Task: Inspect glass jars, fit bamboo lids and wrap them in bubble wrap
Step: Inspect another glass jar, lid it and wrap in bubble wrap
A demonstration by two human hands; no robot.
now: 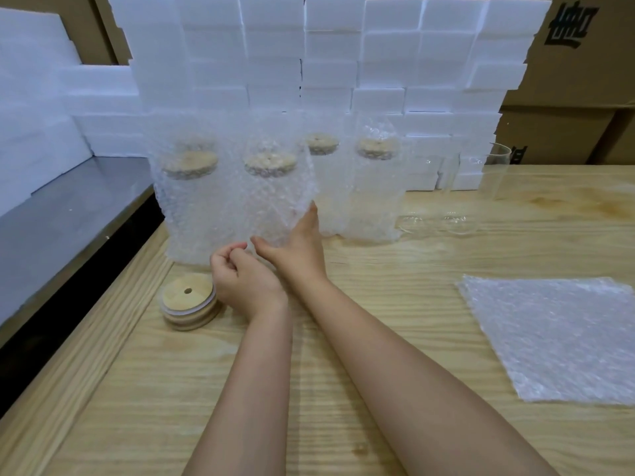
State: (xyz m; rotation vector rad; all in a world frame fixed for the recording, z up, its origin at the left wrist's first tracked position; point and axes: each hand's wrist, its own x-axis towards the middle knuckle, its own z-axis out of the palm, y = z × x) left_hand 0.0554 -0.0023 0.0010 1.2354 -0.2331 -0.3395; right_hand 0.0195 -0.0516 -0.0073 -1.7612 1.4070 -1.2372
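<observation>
Right hand gripped the wrapped jar low down, between other wrapped jars. Left hand had its fingers curled at the wrap's lower edge; couldn't tell if it was pinching. Bamboo lids were stacked just beside it.

Pale grained wood is seen on the bench; lids are tan, foam blocks white, bubble wrap clear and dimpled.

Table: pale wood with visible grain.
Foam blocks: white, stacked in a tall wall along the table's far edge.
Metal surface: grey, beside the table's left edge.
Foam slabs: white, piled on the metal surface.
Cardboard boxes: brown, behind the foam blocks; one carries dark print.
</observation>
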